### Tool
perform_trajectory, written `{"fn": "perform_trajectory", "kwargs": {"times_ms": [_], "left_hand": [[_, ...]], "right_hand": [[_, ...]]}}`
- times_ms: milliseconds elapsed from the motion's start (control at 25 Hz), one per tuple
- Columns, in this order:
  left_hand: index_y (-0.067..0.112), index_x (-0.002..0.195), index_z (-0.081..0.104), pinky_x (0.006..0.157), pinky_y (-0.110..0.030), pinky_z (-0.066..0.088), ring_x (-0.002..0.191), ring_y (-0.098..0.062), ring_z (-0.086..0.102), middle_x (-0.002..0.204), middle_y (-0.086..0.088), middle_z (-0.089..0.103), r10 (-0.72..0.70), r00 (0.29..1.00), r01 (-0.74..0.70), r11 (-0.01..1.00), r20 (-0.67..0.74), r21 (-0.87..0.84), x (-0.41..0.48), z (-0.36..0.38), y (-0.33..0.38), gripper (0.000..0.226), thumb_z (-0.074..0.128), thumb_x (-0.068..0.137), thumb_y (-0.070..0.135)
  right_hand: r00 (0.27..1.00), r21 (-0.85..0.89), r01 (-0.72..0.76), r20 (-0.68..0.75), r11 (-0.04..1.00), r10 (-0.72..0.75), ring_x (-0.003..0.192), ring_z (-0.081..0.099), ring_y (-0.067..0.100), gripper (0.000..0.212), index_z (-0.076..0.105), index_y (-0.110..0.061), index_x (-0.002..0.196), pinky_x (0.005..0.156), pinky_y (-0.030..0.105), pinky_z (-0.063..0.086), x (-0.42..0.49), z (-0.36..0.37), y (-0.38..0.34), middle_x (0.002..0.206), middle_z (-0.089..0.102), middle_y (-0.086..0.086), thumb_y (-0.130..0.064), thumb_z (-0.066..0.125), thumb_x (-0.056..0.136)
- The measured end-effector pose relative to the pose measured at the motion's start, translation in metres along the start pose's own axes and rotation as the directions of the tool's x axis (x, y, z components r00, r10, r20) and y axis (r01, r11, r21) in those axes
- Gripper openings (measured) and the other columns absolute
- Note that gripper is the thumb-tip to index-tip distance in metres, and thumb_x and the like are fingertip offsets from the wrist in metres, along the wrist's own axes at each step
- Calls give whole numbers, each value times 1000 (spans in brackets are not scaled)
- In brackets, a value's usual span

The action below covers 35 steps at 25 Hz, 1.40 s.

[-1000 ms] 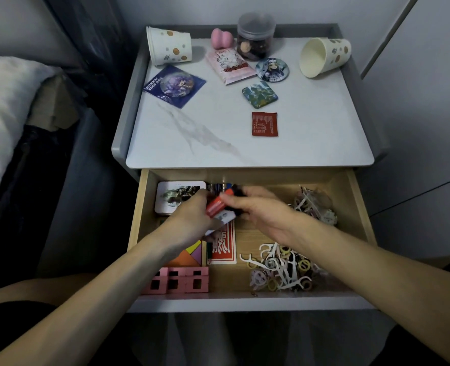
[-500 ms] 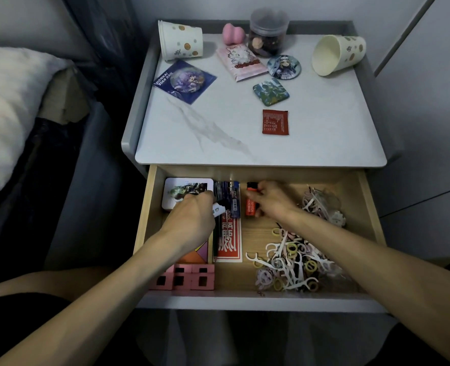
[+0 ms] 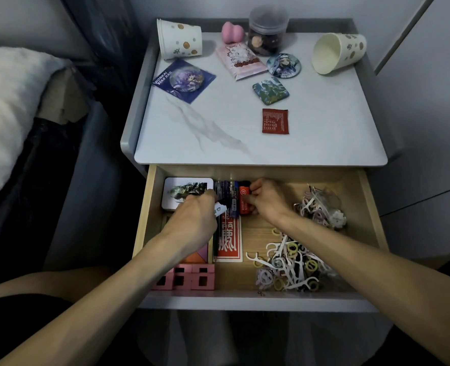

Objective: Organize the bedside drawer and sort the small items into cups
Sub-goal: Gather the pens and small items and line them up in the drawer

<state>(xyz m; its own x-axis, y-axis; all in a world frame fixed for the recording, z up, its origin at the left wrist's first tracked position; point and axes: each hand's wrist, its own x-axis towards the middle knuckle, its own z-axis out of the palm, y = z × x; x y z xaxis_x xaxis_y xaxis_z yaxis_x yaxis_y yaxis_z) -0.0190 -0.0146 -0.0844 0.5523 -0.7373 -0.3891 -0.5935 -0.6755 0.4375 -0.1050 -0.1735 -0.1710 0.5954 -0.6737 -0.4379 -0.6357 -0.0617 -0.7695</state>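
- The drawer (image 3: 370,220) is pulled open under the counter (image 3: 245,143), and I see both hands inside it, in the back part.
- The left hand (image 3: 192,223) has its fingers curled. Its grip is closed on a small white piece (image 3: 220,209) that sticks out beside the knuckles. I cannot tell what this piece is.
- The right hand (image 3: 270,200) is at the orange lighter (image 3: 243,200). Its grip pinches the lighter, with the thumb near the far end and the fingers at the right side.
- The lighter lies near the back of the drawer, just beside a dark blue pack (image 3: 229,196).
- A pile of floss picks and small rings (image 3: 290,268) lies in the front right of the drawer.
- The pink blocks (image 3: 192,280) stand in the front left corner, and a red card (image 3: 229,244) lies near them.
- On the counter, the paper cup (image 3: 179,39) stands upside down at the back left. The second cup (image 3: 337,52) lies on its side at the back right.
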Motion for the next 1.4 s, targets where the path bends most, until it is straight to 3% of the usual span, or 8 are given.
{"fn": "perform_trajectory", "kwargs": {"times_ms": [200,480,680,920,1040,1160,1240,1400], "left_hand": [[13,125,55,64,-31,40,92,-32,63,108,-17,65,12,1000,-12,1000,6,-4,-2,-1,4,34,50,94,1],[12,123,58,76,-38,58,89,-23,67,103,-12,68,-23,996,33,993,90,-109,1,0,4,27,54,96,10],[20,107,60,71,-32,58,76,-13,71,107,-1,70,-44,990,79,961,136,-265,-1,-1,9,13,63,95,19],[9,108,57,58,-29,56,75,-21,69,108,-12,67,-197,965,260,668,171,-698,0,-3,11,12,59,97,11],[6,112,54,68,-34,62,78,-21,69,106,-14,63,-144,962,270,611,232,-744,-6,0,20,14,54,99,5],[17,112,56,78,-39,61,88,-21,69,108,-7,64,-68,978,170,804,195,-570,-9,2,19,14,55,99,11],[25,109,61,79,-37,57,94,-21,67,109,-1,68,-50,999,53,977,21,-208,-9,-7,13,12,55,98,25],[16,110,57,64,-36,39,94,-37,63,103,-9,66,-14,898,182,922,-440,342,-11,-38,-6,25,50,96,37]], "right_hand": [[1000,50,-15,-9,999,15,60,59,13,19,53,-12,101,43,14,44,2,0,3,102,66,15,-1,66,91],[991,-121,114,-50,986,-121,81,61,12,16,54,-20,89,68,18,46,-5,-1,6,94,64,0,-16,69,91],[987,-177,135,-59,975,-147,77,54,-2,11,56,-18,91,61,7,36,-16,-6,-2,90,59,-9,-25,64,95],[974,360,30,199,932,-108,63,58,12,33,66,-10,100,55,20,41,-72,-18,-28,80,68,2,-33,42,105],[934,396,-8,332,918,-135,72,61,13,24,67,-15,101,61,23,46,-92,-22,-24,80,70,-3,-33,52,101],[944,405,-34,313,914,-104,72,62,11,16,68,-10,103,60,21,48,-86,-19,-14,82,71,-2,-22,59,97],[935,408,-89,349,909,-65,72,64,14,21,64,-4,111,59,22,49,-73,-25,-11,89,72,6,-19,56,99],[977,-3,-37,211,999,37,62,60,12,20,63,-8,107,53,22,47,-34,-40,-1,80,67,8,-23,50,103]]}}
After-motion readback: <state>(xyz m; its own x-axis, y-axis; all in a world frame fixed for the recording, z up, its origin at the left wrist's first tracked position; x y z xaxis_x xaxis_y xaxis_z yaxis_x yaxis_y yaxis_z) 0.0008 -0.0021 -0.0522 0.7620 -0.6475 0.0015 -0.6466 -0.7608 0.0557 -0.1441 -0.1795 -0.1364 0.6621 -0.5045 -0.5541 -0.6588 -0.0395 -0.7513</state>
